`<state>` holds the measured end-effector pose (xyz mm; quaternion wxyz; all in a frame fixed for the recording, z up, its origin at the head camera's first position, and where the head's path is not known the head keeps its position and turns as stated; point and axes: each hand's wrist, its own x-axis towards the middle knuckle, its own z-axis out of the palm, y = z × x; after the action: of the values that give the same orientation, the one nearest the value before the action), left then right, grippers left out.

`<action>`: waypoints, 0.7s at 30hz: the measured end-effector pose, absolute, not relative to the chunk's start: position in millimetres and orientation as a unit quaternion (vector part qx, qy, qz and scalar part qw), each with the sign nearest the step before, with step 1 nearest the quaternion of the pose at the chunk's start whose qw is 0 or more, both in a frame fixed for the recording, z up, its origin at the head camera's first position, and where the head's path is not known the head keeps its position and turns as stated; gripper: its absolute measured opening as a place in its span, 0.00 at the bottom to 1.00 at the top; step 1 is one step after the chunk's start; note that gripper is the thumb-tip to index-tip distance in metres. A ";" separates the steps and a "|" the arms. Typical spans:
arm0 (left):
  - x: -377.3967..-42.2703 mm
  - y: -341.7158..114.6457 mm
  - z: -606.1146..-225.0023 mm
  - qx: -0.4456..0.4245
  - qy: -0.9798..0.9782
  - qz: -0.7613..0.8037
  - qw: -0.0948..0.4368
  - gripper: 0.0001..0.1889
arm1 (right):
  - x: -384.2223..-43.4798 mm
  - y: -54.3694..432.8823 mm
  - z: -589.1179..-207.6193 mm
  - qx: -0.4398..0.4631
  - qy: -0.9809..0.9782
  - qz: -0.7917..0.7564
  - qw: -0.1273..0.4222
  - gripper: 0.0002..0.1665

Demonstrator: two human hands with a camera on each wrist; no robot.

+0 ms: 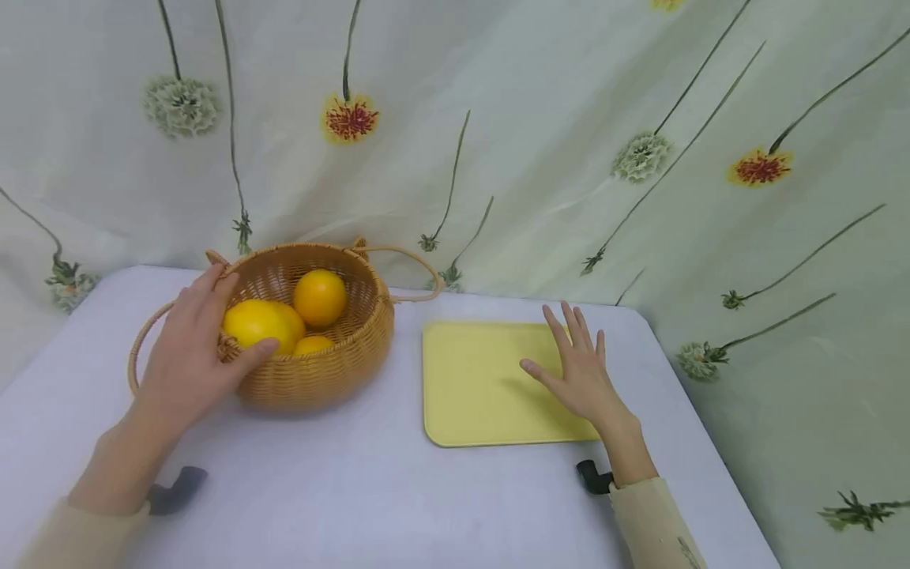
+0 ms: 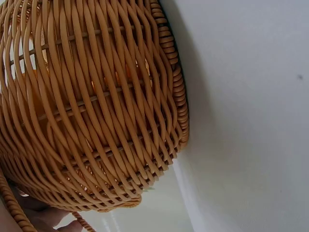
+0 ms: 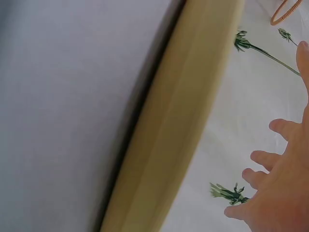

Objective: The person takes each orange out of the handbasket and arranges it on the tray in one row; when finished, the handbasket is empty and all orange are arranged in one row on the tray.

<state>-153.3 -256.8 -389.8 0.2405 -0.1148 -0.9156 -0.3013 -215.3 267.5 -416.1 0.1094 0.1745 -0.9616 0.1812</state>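
A round woven basket [image 1: 313,387] holds an orange [image 1: 320,297], a lemon [image 1: 254,322] and other orange-coloured fruit [image 1: 313,344]. My left hand [image 1: 188,340] rests at the basket's left rim, fingers stretched along it and thumb across the front rim by the lemon. The left wrist view is mostly filled by the basket's wicker side [image 2: 91,106], with a few fingers behind it at the lower left. My right hand [image 1: 579,375] hovers above the right part of a yellow tray [image 1: 469,387], fingers spread and holding nothing. In the right wrist view, the tray's edge [image 3: 178,106] lies beside the spread fingers.
A white-covered table [image 1: 398,506] bears the basket at left and the tray at right. Behind and along the right hangs a flower-printed curtain [image 1: 540,158]. The basket's looped handle [image 1: 419,257] sticks out toward the tray. Dark wrist-camera pieces [image 1: 593,476] show by both wrists.
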 end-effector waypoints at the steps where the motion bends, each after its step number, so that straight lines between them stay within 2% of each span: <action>1: -153.1 -257.2 -388.6 -0.114 -0.915 -0.301 0.244 0.48 | -215.4 266.4 -416.1 0.176 -0.961 0.186 0.108 0.56; 10: -149.3 -264.0 -387.7 -0.107 -0.913 -0.293 0.265 0.47 | -215.8 252.7 -412.9 0.181 -0.958 0.208 0.083 0.56; 21: -155.8 -255.3 -389.8 -0.116 -0.909 -0.295 0.271 0.46 | -226.1 218.9 -376.5 0.207 -0.947 0.234 0.069 0.61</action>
<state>-155.8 -255.3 -389.8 0.2715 -0.1162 -0.9087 -0.2950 -226.1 218.9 -376.5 0.0687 0.2072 -0.9473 0.2344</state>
